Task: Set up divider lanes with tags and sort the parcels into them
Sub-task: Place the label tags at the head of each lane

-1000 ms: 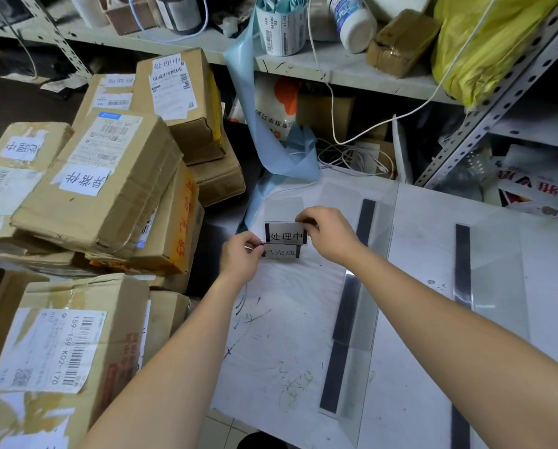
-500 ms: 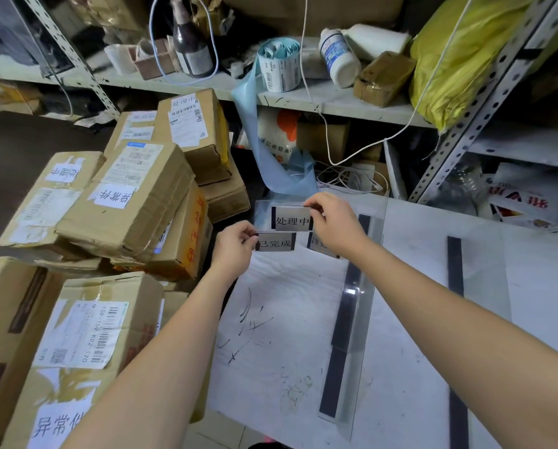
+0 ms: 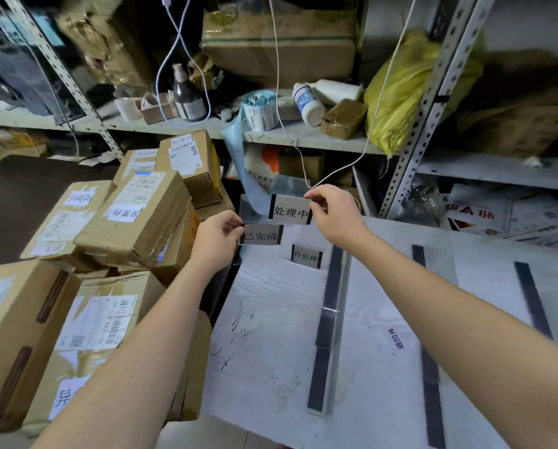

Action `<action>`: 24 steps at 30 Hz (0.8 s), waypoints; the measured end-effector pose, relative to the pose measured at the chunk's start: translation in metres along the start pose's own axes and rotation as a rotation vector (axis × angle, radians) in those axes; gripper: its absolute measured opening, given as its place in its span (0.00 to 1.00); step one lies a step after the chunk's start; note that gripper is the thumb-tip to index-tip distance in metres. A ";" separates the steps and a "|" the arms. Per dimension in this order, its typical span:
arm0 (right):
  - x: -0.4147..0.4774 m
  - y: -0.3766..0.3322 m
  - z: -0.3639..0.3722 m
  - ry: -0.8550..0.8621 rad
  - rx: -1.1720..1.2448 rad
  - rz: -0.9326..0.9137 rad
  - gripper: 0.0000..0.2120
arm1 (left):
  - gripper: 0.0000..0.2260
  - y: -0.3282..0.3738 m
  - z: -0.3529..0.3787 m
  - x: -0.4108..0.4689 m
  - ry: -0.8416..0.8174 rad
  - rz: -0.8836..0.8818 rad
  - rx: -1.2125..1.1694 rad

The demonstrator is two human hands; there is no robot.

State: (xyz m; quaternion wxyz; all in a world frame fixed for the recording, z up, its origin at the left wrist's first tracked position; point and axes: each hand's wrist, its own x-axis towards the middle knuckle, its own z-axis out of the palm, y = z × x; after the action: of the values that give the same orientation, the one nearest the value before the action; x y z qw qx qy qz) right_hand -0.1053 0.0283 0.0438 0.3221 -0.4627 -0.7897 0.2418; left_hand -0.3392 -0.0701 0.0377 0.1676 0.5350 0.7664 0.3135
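Note:
My right hand [image 3: 336,215] pinches a clear tag holder reading 处理中 [image 3: 291,210] by its right edge, lifted above the white table [image 3: 271,319]. My left hand [image 3: 217,236] holds a second tag reading 已完成 [image 3: 261,235] by its left edge, just below and left of the first. A third tag, 待处理 [image 3: 306,256], stands upright on the table beside a clear divider with a black strip [image 3: 331,322]. Two more black divider strips [image 3: 428,351] [image 3: 532,299] lie further right. Brown cardboard parcels [image 3: 135,218] with labels are stacked to the left.
Metal shelving [image 3: 303,137] behind the table carries bottles, a label roll, a yellow bag [image 3: 397,92] and hanging white cables. A blue strip hangs down near the tags. A dark tabletop [image 3: 18,202] lies at far left. More parcels [image 3: 86,345] stack at the lower left.
Both hands rose and drew apart with their tags; the 待处理 tag, earlier behind my right hand, now stands alone on the table. The camera tilted upward.

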 end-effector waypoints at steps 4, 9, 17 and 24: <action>-0.022 -0.006 -0.029 0.074 0.000 0.058 0.10 | 0.03 0.013 -0.005 -0.008 -0.005 0.061 -0.037; -0.059 -0.003 -0.064 0.166 -0.061 0.121 0.08 | 0.02 0.029 -0.006 -0.017 -0.015 0.177 -0.098; -0.114 0.020 -0.095 0.189 -0.087 0.251 0.07 | 0.01 0.061 0.008 -0.033 -0.070 0.258 -0.188; -0.137 0.054 -0.109 0.157 -0.042 0.317 0.06 | 0.02 0.098 0.031 -0.034 -0.070 0.282 -0.204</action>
State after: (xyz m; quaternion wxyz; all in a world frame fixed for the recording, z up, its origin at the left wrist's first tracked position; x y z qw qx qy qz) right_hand 0.0557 -0.0598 0.0414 0.3310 -0.6055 -0.6843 0.2360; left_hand -0.2377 -0.0700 0.0768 0.2017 0.6282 0.6416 0.3912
